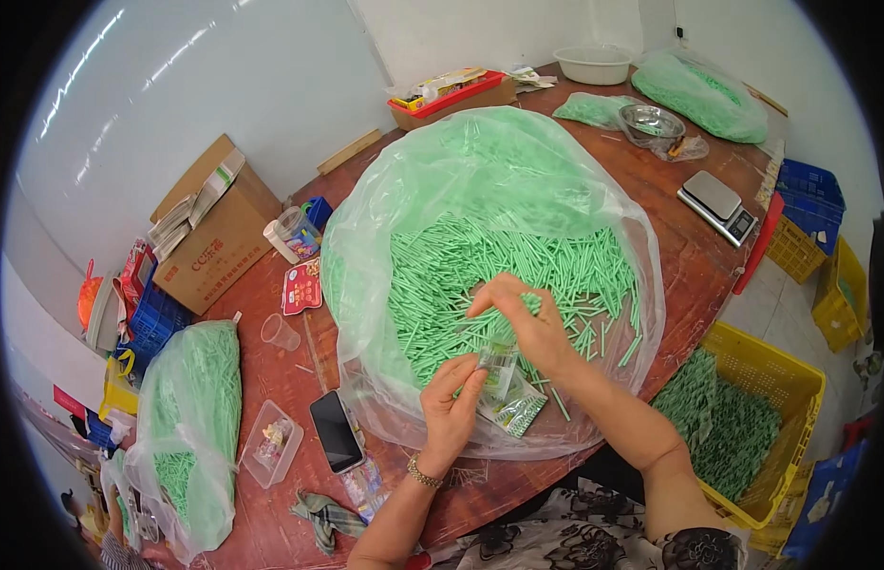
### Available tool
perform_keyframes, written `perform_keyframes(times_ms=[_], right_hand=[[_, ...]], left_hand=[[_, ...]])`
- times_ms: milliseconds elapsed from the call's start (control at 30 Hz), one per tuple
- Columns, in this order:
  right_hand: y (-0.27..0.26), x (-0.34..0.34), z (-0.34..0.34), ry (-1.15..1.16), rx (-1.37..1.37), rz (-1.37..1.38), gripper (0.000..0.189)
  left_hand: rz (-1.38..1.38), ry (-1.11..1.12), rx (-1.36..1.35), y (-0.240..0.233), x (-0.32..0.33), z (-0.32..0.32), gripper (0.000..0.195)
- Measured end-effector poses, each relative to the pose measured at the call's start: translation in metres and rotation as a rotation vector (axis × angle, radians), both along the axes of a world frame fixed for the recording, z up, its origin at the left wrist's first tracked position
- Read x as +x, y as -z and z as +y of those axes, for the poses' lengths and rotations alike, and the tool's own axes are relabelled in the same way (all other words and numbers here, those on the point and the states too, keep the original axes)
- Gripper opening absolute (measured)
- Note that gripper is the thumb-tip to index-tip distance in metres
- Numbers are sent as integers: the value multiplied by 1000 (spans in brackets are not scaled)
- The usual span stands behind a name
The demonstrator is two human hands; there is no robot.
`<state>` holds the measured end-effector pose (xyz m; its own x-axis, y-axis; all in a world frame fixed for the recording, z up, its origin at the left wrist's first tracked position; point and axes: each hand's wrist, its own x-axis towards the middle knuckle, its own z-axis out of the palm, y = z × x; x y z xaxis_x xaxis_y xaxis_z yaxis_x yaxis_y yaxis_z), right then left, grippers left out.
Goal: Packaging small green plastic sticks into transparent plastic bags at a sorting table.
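A large clear plastic bag [495, 164] lies spread on the table, with a heap of short green sticks [442, 285] showing through its wide opening. My left hand [453, 395] pinches the edge of a small clear printed packet [497, 367]. Just above and right of that packet, my right hand [531, 320] is closed around a small bundle of green sticks [532, 302], its index finger pointing left over the heap. Below the packet rests another small printed packet [520, 412] with green sticks in it, on the bag's near edge. A few loose sticks lie beside it.
A digital scale [716, 206] sits on the right. Beside the table stands a yellow crate [777, 356] of filled green packets. On the left are a smartphone [336, 432], a clear plastic box [271, 445], a plastic cup [280, 332] and another bag of green sticks [200, 399].
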<state>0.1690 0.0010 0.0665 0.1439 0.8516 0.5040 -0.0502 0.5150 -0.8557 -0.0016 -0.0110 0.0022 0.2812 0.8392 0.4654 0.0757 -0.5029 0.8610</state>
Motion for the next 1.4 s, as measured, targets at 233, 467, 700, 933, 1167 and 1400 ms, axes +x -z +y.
perform_keyframes(times_ms=[233,467,700,933,1167,1400], right_hand=[[18,-4,1,-66,-65,-36,41],[33,-7,-4,-206,-139,-35,43],[37,0,-8,-139,-146,22,58],[42,-5,-13,-157,-42,281,61],[30,-1,-14,-250,-334,-66,44],[-7,23,-25,-200,-319,-359,57]], left_hand=[[-4,2,-17,0,0,-4,18],[-72,-15,-140,3,1,-5,17],[-154,-20,-252,10,7,-8,15],[-243,5,-382,20,9,-9,15],[-198,-36,-242,20,9,-9,16],[-278,-46,-178,-3,19,-3,17]])
